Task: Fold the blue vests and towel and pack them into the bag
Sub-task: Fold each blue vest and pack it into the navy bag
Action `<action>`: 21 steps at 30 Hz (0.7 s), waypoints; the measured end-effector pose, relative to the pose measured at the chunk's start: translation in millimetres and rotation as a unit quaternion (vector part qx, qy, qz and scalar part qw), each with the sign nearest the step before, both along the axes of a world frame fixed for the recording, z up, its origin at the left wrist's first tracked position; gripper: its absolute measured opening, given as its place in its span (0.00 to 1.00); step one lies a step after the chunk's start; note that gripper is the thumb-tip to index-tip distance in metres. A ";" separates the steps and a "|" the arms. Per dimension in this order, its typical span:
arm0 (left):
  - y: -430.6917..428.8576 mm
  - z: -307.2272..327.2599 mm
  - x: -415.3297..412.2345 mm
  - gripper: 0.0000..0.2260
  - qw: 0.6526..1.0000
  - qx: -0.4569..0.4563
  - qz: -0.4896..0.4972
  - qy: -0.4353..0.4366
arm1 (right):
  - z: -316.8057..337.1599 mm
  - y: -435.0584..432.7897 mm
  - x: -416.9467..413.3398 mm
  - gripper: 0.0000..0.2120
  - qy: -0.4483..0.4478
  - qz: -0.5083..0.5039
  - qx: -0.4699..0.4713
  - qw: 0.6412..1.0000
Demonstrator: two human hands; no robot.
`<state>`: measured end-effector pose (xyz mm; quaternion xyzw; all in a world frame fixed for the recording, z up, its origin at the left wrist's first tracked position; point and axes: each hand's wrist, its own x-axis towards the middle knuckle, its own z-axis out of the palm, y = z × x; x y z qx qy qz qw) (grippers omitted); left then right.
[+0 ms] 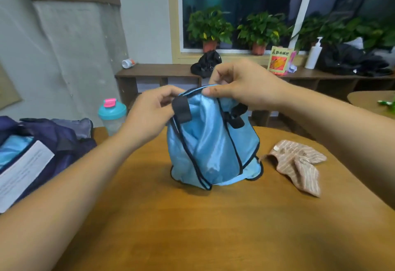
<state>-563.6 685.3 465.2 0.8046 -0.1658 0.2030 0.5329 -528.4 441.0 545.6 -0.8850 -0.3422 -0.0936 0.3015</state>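
The left hand (149, 117) pinches the top edge of a shiny light-blue vest with dark trim (209, 140), beside its black strap tab; the right hand (239, 84) grips the same edge a little further right. The vest hangs between them, its lower end resting on the round wooden tabletop (192, 228). A crumpled brown striped towel (299, 164) lies just right of it. A navy fabric bag (53, 140) sits open at the tabletop's left edge, with blue cloth inside it.
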 end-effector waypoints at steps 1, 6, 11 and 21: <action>5.9 7.6 -1.2 0.05 1.000 0.002 -0.009 0.011 | 7.2 -2.6 -0.4 0.13 -0.005 -0.001 -0.008 1.000; 33.6 52.6 -6.5 0.12 0.992 0.123 -0.025 0.017 | 40.2 -9.0 1.1 0.10 -0.102 -0.027 -0.080 0.991; 55.1 85.7 -5.5 0.19 0.962 0.253 0.098 -0.032 | 71.8 -12.7 0.1 0.10 -0.205 -0.052 -0.061 0.975; 98.7 104.5 -10.9 0.08 0.941 0.258 0.215 -0.026 | 82.1 -60.9 14.1 0.12 -0.183 -0.122 -0.049 0.974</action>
